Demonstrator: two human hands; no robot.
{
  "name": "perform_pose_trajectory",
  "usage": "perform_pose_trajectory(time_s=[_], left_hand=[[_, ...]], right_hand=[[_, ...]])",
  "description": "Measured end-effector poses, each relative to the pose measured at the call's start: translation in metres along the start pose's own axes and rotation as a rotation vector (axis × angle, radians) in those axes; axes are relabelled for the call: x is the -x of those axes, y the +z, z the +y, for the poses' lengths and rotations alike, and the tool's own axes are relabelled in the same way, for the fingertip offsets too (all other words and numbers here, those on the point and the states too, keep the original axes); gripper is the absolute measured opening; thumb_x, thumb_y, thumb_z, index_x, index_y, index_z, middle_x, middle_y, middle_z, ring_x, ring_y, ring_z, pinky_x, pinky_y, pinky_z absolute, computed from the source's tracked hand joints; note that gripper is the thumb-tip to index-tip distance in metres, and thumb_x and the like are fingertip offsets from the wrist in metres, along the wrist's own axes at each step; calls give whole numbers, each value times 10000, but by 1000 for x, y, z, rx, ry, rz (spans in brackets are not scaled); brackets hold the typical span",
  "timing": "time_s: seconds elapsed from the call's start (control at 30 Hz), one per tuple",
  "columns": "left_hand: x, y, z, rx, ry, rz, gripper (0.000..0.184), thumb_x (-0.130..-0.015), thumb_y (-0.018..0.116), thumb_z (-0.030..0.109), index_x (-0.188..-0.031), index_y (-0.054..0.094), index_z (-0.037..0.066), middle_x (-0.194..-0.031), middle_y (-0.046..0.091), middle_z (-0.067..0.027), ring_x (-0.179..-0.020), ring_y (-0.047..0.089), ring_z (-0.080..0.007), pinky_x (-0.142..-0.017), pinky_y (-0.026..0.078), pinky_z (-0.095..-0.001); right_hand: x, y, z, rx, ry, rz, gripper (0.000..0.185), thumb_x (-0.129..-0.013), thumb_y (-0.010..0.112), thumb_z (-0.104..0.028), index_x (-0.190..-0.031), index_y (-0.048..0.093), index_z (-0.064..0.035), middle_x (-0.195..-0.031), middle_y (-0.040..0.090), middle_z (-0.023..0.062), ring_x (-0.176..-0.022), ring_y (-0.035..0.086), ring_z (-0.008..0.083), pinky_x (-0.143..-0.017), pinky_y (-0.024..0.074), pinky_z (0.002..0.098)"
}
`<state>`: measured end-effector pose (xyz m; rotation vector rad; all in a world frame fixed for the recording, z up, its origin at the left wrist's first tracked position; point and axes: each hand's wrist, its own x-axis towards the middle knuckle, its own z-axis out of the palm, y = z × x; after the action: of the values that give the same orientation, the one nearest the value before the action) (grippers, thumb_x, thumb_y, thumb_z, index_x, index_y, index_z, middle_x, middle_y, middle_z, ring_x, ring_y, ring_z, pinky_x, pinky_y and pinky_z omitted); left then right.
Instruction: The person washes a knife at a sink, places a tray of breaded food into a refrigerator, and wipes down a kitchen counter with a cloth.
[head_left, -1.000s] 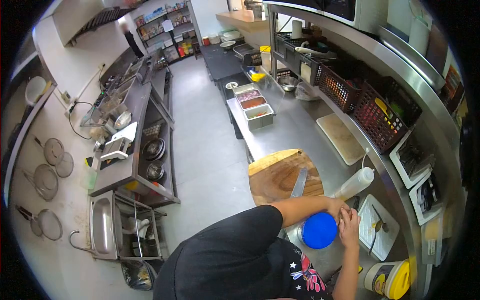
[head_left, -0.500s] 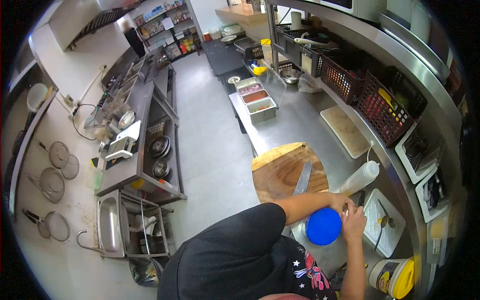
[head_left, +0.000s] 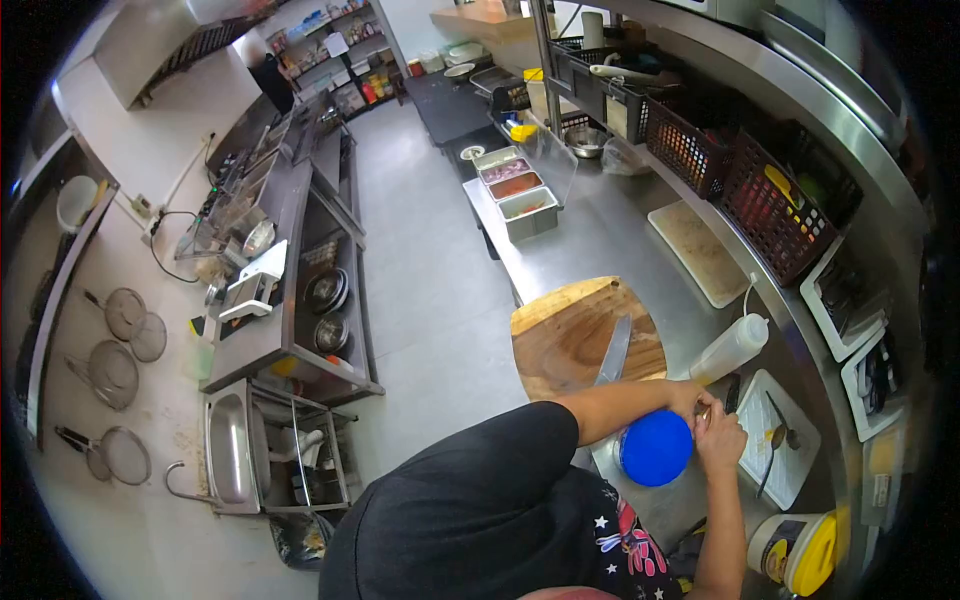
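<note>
Beyond the blue lid (head_left: 656, 448) of a container, my left hand (head_left: 690, 400) and my right hand (head_left: 718, 436) meet, fingers closed together around something small that I cannot make out. My left forearm crosses the near edge of the wooden board (head_left: 565, 345). On that board lies a knife (head_left: 614, 350), its handle hidden behind the arm. A white squeeze bottle (head_left: 732, 348) stands just past my hands. Right of them, a white tray (head_left: 797, 455) holds spoons (head_left: 771, 462). Close to my right hand is a dark object (head_left: 733, 391), partly hidden.
Food containers (head_left: 530, 214) stand farther up the steel counter, near a pale cutting board (head_left: 698, 254). Baskets (head_left: 776, 205) line the shelf at right. A yellow-lidded tub (head_left: 795, 553) is at lower right. Another person (head_left: 270, 80) stands far back at left.
The whole scene has shifted somewhat in the view as the camera moved. My hands remain together beside the blue lid, with their fingers slightly rearranged.
</note>
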<state>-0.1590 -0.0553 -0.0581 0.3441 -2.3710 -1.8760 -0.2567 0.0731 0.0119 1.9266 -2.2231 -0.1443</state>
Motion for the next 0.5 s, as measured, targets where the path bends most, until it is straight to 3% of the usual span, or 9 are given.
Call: perform_pose_trajectory(time_s=[0.13,0.23,0.43,0.5], left_hand=[[5,-2,10,-120,-92,3,526,-529,782,163,-1024,608,133,-953,642,-11,-879,572,-130,-789,450,-295],[2,-1,2,-93,-55,-3,550,-522,785,192,-1045,615,166,-891,657,-26,-811,591,-148,-726,470,-306],[7,-4,10,-40,-25,-36,571,-531,786,187,-1069,603,134,-925,655,-42,-830,594,-157,-747,469,-303],[6,-15,26,-209,-85,-108,599,-553,771,169,-1116,574,120,-962,646,-67,-847,600,-180,-771,470,-306]], right_hand=[[2,3,-10,9,91,51,367,-800,537,-443,-969,441,-132,-723,546,115,-584,607,273,-503,483,390],[2,4,-12,7,118,57,374,-805,525,-459,-962,440,-130,-723,545,116,-580,609,271,-496,485,384],[4,6,-10,-38,123,67,363,-804,532,-451,-962,443,-137,-732,553,121,-581,608,277,-495,483,387],[1,3,-10,-53,124,66,365,-803,537,-448,-970,441,-137,-740,556,124,-586,608,281,-499,484,390]])
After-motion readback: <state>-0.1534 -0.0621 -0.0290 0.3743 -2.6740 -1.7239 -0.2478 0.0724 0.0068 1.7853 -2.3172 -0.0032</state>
